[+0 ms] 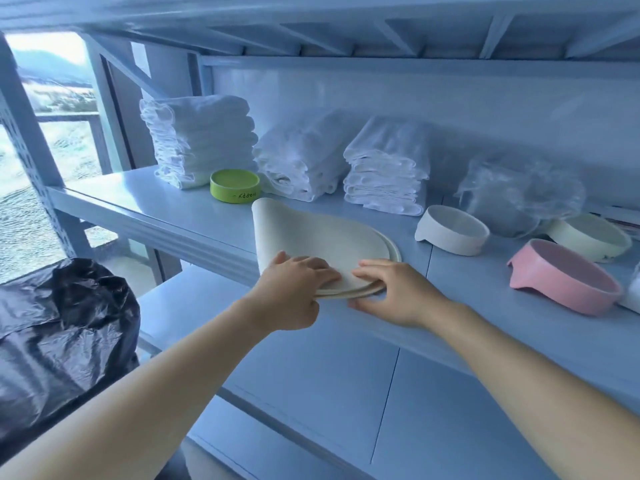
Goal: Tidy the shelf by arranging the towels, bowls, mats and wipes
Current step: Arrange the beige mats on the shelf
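Cream mats (322,237) lie stacked just in front and right of the green bowl (235,185), their near edge overhanging the shelf (138,199) lip, the corner nearest the bowl curled up; left hand (294,277) grips that edge, fingers together on top, thumb hidden; right hand (391,289) pinches beside it, thumb underneath. Judgement: align edges first; flatten the curl; slide the stack back without nudging the bowl.

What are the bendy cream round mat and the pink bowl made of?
Cream round mat: probably silicone or soft rubber, matte; its left side curls up without creasing. Pink bowl: likely hard plastic or stiff silicone, smooth, dull sheen; it keeps its shape.
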A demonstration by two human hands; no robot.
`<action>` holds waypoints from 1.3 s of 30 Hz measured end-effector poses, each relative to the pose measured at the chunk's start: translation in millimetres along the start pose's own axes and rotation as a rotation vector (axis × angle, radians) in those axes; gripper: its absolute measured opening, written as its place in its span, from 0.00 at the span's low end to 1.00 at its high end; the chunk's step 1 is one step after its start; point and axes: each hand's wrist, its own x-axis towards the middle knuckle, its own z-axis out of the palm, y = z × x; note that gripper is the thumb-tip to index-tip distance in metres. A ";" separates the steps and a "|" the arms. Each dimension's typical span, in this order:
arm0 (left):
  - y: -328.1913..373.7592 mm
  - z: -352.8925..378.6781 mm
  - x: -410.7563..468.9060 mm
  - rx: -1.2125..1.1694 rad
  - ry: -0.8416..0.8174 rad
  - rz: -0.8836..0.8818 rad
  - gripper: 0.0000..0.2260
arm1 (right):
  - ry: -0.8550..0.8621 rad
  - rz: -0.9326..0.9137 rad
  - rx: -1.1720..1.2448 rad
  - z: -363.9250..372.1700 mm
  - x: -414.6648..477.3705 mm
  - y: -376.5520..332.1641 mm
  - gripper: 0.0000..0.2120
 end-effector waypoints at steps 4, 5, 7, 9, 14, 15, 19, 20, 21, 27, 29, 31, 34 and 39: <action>-9.4 8.2 -4.6 -0.017 0.190 -0.028 0.26 | 0.083 -0.094 0.036 7.5 6.2 -5.2 0.19; -14.1 9.8 -5.7 -0.039 0.240 -0.036 0.25 | 0.099 -0.106 0.045 9.6 8.6 -6.9 0.18; -24.6 12.4 -7.0 -0.069 0.284 -0.041 0.23 | 0.112 -0.105 0.038 13.2 16.1 -10.1 0.19; -35.6 15.4 -7.2 -0.086 0.304 -0.013 0.23 | 0.107 -0.094 0.035 16.2 26.6 -12.9 0.19; -64.5 20.4 -9.5 -0.117 0.352 0.049 0.25 | 0.129 -0.048 0.037 20.2 54.3 -18.1 0.19; -70.0 21.9 -10.0 -0.117 0.353 0.067 0.24 | 0.119 -0.047 0.028 20.6 57.9 -20.0 0.18; -92.3 24.2 -4.6 -0.132 0.374 0.147 0.24 | 0.074 -0.059 -0.073 17.2 67.0 -28.0 0.25; -97.6 24.0 -1.5 -0.140 0.383 0.164 0.24 | 0.071 -0.056 -0.102 15.4 68.6 -29.6 0.27; -102.5 23.7 1.9 -0.158 0.388 0.182 0.25 | 0.074 -0.054 -0.124 13.5 69.5 -31.3 0.29; -127.9 18.4 29.2 -0.305 0.252 0.287 0.30 | 0.136 -0.002 -0.187 8.2 68.4 -37.3 0.30; -132.4 16.1 40.3 -0.341 0.194 0.319 0.31 | 0.153 0.054 -0.206 8.3 64.0 -38.3 0.30; -137.0 15.2 51.9 -0.353 0.154 0.357 0.32 | 0.162 0.094 -0.218 10.4 61.2 -38.4 0.30; -145.3 20.0 69.9 -0.355 0.123 0.405 0.31 | 0.162 0.180 -0.199 13.8 64.3 -38.6 0.27; -149.2 32.3 82.9 -0.386 0.114 0.393 0.21 | 0.229 0.297 -0.037 18.8 71.6 -37.6 0.18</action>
